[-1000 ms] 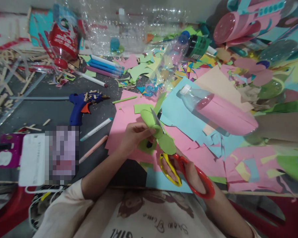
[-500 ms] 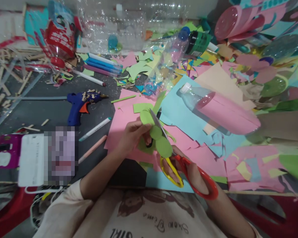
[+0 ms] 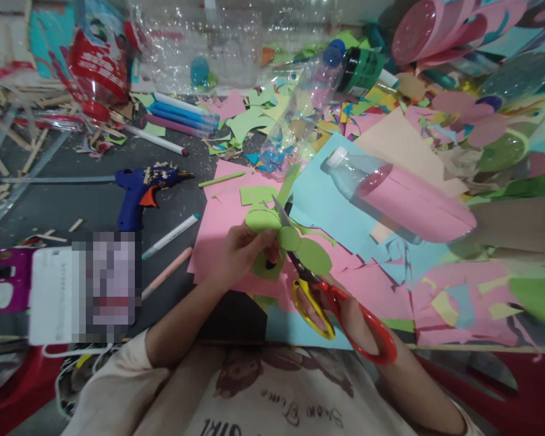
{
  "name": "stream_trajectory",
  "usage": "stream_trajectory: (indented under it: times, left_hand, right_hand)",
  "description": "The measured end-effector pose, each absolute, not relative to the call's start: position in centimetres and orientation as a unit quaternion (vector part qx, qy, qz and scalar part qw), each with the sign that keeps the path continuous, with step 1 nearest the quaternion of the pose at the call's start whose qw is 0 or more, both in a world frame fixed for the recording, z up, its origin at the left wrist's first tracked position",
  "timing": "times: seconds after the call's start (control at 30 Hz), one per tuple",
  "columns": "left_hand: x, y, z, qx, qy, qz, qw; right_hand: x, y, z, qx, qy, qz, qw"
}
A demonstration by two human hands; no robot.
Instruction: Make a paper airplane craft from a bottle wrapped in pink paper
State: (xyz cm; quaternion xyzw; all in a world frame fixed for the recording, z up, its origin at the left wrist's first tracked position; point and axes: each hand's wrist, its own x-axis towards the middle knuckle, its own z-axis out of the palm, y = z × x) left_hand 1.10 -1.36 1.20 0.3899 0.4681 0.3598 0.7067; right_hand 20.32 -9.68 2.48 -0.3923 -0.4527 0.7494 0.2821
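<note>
Between the thumb and fingers of my left hand is a green paper cutout with rounded lobes around a small circle. My right hand has its fingers through the red and yellow handles of a pair of scissors. The scissor blades reach up and left, crossing at the cutout's small circle, their tips just past its upper edge. Under both hands lies pink paper. A black pen or marker tip shows behind the blades; the rest of it is hidden.
To the left lie a blue glue gun, a teal-capped marker and a phone. A clear bottle wrapped in pink paper rests on blue paper at the right. Paper scraps and a red-labelled bottle are farther back.
The green cutout has turned in my left hand, its left lobe swinging out leftward and its right lobe swinging up and right. The scissors stay in my right hand, nearly in place.
</note>
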Motion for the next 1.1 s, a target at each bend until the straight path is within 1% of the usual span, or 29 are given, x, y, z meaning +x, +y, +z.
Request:
stream_trajectory:
  times: [0.3,0.53,0.67,0.77,0.9,0.97,1.1]
  left_hand:
    - [0.7,-1.4,0.5,0.393,0.454,0.354,0.717]
    - [0.6,-1.3,0.3,0.394,0.443,0.361,0.720]
    - [0.6,-1.4,0.3,0.393,0.451,0.352,0.720]
    - [0.7,-1.4,0.2,0.389,0.475,0.360,0.702]
    - [1.0,-1.3,0.3,0.387,0.525,0.392,0.649]
    - [1.0,-1.2,0.6,0.399,0.538,0.384,0.636]
    - [1.2,-1.1,1.1,0.430,0.541,0.362,0.626]
  right_hand:
    - [20.4,-9.9,1.9,-0.389,-0.416,0.766,0.298]
    - [20.5,-9.4,3.4,-0.427,-0.415,0.757,0.269]
    - [20.1,-9.1,3.5,-0.439,-0.409,0.753,0.270]
    - [20.1,-9.2,3.4,-0.447,-0.400,0.753,0.271]
    - [20.4,-9.6,3.9,-0.456,-0.407,0.752,0.248]
    - [20.5,-9.7,4.2,-0.450,-0.427,0.746,0.242]
    - [20.8,-9.8,4.6,-0.427,-0.437,0.748,0.259]
